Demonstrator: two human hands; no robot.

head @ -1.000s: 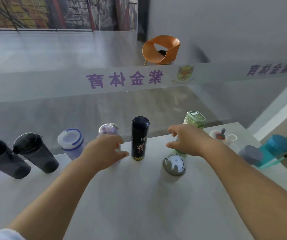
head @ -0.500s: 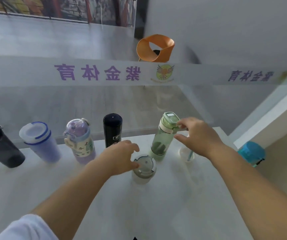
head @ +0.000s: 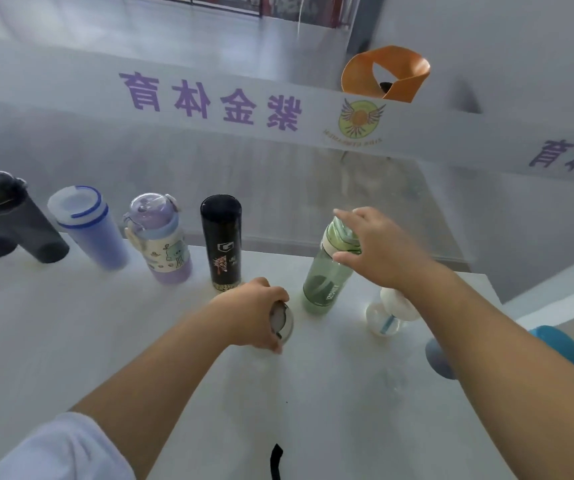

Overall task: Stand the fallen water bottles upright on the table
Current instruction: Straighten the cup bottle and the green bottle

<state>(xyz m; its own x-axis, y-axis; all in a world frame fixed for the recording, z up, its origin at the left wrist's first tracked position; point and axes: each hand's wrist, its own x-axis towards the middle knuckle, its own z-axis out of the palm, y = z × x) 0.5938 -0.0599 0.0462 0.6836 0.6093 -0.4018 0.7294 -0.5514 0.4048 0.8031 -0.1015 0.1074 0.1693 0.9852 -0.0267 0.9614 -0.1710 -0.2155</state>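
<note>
On the white table (head: pixel 70 341), my left hand (head: pixel 254 315) is closed around a clear bottle with a grey lid (head: pixel 281 322); the lid tips toward the right. My right hand (head: pixel 379 247) wraps the cap of a green translucent bottle (head: pixel 325 285), which stands nearly upright just right of the left hand. Under my right forearm a small clear bottle with a white lid and blue straw (head: pixel 384 318) rests on the table. A teal bottle with a grey cap (head: pixel 555 344) lies on its side at the table's right edge.
Along the back edge stand a black thermos (head: pixel 221 240), a purple cartoon bottle (head: pixel 162 240), a white cup with blue trim (head: pixel 86 226) and dark tumblers (head: pixel 4 220). A glass partition with purple lettering rises behind them. A black strap (head: pixel 276 462) lies near me.
My left hand moved right from the purple bottle and closed on the grey-lidded bottle, tipping it. My right hand closed over the green bottle's cap. The view shifted right.
</note>
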